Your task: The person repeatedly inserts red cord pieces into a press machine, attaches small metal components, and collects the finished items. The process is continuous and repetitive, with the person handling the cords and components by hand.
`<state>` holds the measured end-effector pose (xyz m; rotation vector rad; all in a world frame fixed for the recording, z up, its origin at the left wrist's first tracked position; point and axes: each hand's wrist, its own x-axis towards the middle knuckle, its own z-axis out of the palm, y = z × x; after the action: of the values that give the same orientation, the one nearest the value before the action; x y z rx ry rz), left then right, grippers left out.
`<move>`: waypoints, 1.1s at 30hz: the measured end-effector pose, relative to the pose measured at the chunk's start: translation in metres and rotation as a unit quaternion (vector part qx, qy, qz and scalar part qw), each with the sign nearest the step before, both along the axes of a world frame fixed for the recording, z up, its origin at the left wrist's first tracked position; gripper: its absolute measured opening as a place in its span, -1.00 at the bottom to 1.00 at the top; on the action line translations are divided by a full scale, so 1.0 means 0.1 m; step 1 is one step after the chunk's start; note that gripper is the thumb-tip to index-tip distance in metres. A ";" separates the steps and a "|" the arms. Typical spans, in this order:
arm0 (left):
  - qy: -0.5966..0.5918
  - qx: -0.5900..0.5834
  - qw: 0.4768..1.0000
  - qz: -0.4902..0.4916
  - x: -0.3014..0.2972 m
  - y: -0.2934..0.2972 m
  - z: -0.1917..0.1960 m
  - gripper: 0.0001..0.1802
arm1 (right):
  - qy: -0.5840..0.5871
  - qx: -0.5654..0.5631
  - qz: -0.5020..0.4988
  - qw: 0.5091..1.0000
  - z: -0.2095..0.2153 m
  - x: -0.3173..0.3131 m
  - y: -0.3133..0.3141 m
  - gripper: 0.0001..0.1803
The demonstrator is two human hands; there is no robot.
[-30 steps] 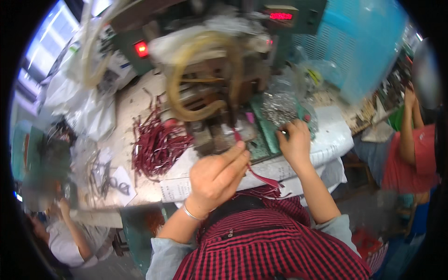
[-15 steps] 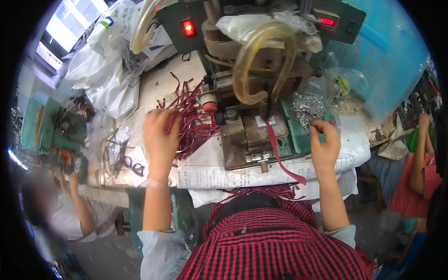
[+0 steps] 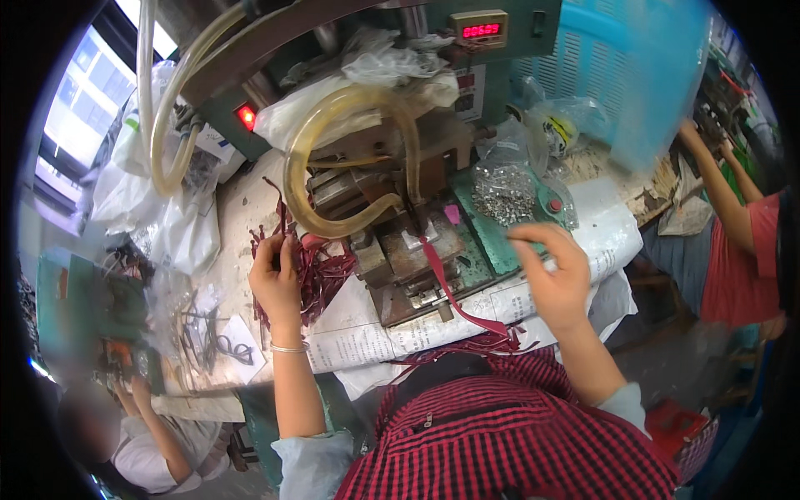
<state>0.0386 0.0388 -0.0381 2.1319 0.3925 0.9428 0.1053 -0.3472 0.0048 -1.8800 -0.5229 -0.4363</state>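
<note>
Maroon thin leather-like straps (image 3: 323,283) tangle beside the curled left hand (image 3: 278,279); silvery metal bits (image 3: 503,197) heap beyond the bent-fingered right hand (image 3: 557,273); either's grasp I cannot tell. Between them, one flat red strap (image 3: 438,269) curves off a metal block (image 3: 403,261).

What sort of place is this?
Most likely a small factory workshop: there's a bulky metal machine, a pile of dark red strips and a heap of small metal parts.
</note>
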 end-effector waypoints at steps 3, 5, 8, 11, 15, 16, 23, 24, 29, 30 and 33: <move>-0.053 -0.243 0.964 -0.095 0.06 -0.16 0.10 -0.87 | -0.114 0.016 0.090 0.989 0.19 0.31 0.50 -0.85; -0.033 -0.304 0.949 -0.077 0.07 -0.23 0.03 -0.86 | -0.068 0.035 0.075 0.994 0.08 0.43 0.74 -0.83; -0.059 -0.361 0.930 -0.039 -0.18 -0.25 -0.34 -0.82 | 0.030 0.120 0.092 0.988 0.01 0.41 0.88 -0.71; -0.105 -0.344 0.933 -0.020 -0.27 -0.42 -0.28 -0.80 | 0.137 0.185 0.117 0.966 -0.04 0.22 0.85 -0.57; -0.307 -0.226 0.912 -0.153 -0.24 -0.96 0.78 -0.85 | 0.159 0.248 0.138 0.946 -0.03 0.20 0.93 -0.51; -0.325 -0.146 0.912 -0.203 -0.24 -1.01 0.94 -0.88 | 0.170 0.269 0.150 0.936 0.02 0.15 0.96 -0.49; -0.254 0.009 0.953 -0.165 -0.10 -1.23 1.03 -0.94 | 0.181 0.260 0.191 0.929 0.36 -0.20 0.81 -0.43; -0.258 0.039 0.943 -0.205 -0.12 -1.32 0.92 -0.97 | 0.158 0.210 0.188 0.946 0.35 -0.17 0.74 -0.48; -0.180 0.375 0.877 -0.241 -0.12 -1.69 0.75 -0.74 | 0.079 -0.047 -0.024 0.996 -0.43 0.47 0.22 -0.71; -0.172 0.383 0.878 -0.231 -0.10 -1.74 0.68 -0.71 | 0.139 -0.092 -0.060 0.984 -0.51 0.47 0.10 -0.72; -0.203 0.375 0.871 -0.245 0.03 -1.69 0.57 -0.70 | 0.044 -0.161 -0.010 0.986 -0.67 0.40 -0.06 -0.74</move>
<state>0.0415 -0.1305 0.0186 2.4027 -0.8282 1.3169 0.1457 -0.3529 -0.0623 -2.2061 -0.5400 -0.2910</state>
